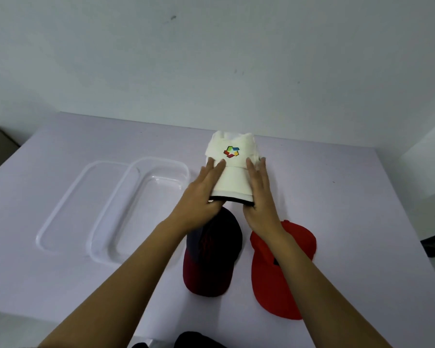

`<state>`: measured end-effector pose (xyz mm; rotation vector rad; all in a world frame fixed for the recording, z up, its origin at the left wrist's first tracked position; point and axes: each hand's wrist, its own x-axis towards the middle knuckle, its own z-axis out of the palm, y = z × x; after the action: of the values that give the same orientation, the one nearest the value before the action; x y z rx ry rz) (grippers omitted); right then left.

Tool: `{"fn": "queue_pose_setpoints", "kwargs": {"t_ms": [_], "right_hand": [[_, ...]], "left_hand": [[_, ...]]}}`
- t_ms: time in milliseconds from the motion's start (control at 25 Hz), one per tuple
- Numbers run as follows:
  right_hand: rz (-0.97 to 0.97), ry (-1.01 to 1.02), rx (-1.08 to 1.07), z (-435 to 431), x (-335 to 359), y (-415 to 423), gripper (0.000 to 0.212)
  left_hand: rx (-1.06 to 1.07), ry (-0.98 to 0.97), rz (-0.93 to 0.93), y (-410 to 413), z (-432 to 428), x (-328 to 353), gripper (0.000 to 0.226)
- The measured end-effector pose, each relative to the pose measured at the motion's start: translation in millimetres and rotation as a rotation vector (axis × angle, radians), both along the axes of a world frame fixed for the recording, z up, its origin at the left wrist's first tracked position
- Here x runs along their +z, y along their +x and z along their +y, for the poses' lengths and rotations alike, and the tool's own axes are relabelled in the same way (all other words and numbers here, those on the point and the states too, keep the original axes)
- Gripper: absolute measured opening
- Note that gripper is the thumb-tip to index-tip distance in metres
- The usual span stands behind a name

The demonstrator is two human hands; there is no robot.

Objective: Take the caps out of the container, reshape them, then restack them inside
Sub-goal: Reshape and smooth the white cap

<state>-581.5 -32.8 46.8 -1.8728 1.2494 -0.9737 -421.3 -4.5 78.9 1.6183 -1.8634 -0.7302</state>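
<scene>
A white cap [232, 169] with a many-coloured logo is held above the table by its brim. My left hand [202, 194] grips the brim's left edge and my right hand [260, 194] grips its right edge. The brim has a dark underside. Nearer to me, a navy cap with a dark red brim [211, 252] lies on the table, partly under my left forearm. To its right lies a red cap [276, 267], partly covered by my right forearm. The clear plastic container [136, 212] stands empty to the left.
The container's clear lid [68, 207] lies flat left of the container. A lilac table [362, 209] carries everything; a wall stands behind its far edge. Something black [199, 340] shows at the bottom edge of the view.
</scene>
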Motion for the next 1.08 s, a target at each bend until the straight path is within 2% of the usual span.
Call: {"fn": "queue_pose_setpoints", "kwargs": {"t_ms": [40, 160, 240, 440, 520, 560, 600, 640, 720, 760, 840, 960, 1080], "right_hand": [[-0.061, 0.003, 0.001, 3.1, 3.4, 7.6, 0.08], [-0.357, 0.132, -0.057, 14.9, 9.5, 30.3, 0.066], [-0.43, 0.154, -0.071, 18.3, 13.1, 37.5, 0.062], [-0.403, 0.102, 0.024, 13.2, 13.0, 25.2, 0.058], [-0.23, 0.046, 0.068, 11.5, 6.4, 9.8, 0.053], [-0.145, 0.023, 0.086, 11.5, 1.5, -1.0, 0.056], [-0.088, 0.01, 0.097, 12.3, -2.3, -11.5, 0.06], [-0.056, -0.011, 0.11, 13.1, -6.6, -21.0, 0.067], [-0.015, -0.071, 0.157, 17.3, -12.0, -31.6, 0.077], [0.004, -0.099, 0.185, 19.5, -13.5, -31.8, 0.075], [0.032, -0.148, 0.223, 22.7, -13.8, -27.9, 0.068], [0.064, -0.221, 0.223, 21.1, -14.3, -25.8, 0.075], [0.111, -0.216, 0.231, 22.9, -14.8, -29.3, 0.079]], "left_hand": [[0.027, -0.014, 0.073, -9.1, 5.4, -1.9, 0.069], [0.175, -0.04, 0.487, -29.4, 15.2, -3.9, 0.057], [0.229, -0.011, 0.647, -30.4, 15.1, -3.9, 0.055], [0.198, -0.1, 0.487, -26.4, 15.6, 2.9, 0.06], [0.051, -0.025, 0.326, -14.6, 16.7, -0.3, 0.075], [-0.06, 0.056, 0.302, -6.5, 17.6, -2.7, 0.082], [-0.136, 0.107, 0.369, 1.7, 18.0, -0.9, 0.087], [-0.125, 0.127, 0.521, 8.5, 16.0, 4.2, 0.087], [0.081, 0.069, 0.738, 16.7, 2.9, 15.9, 0.072], [0.165, 0.046, 0.695, 18.6, -5.7, 22.6, 0.061], [0.199, 0.121, 0.588, 18.3, -22.1, 33.3, 0.046], [0.174, 0.347, 0.765, 14.9, -32.6, 37.3, 0.032], [0.129, 0.343, 0.781, 14.8, -32.4, 35.3, 0.026]]}}
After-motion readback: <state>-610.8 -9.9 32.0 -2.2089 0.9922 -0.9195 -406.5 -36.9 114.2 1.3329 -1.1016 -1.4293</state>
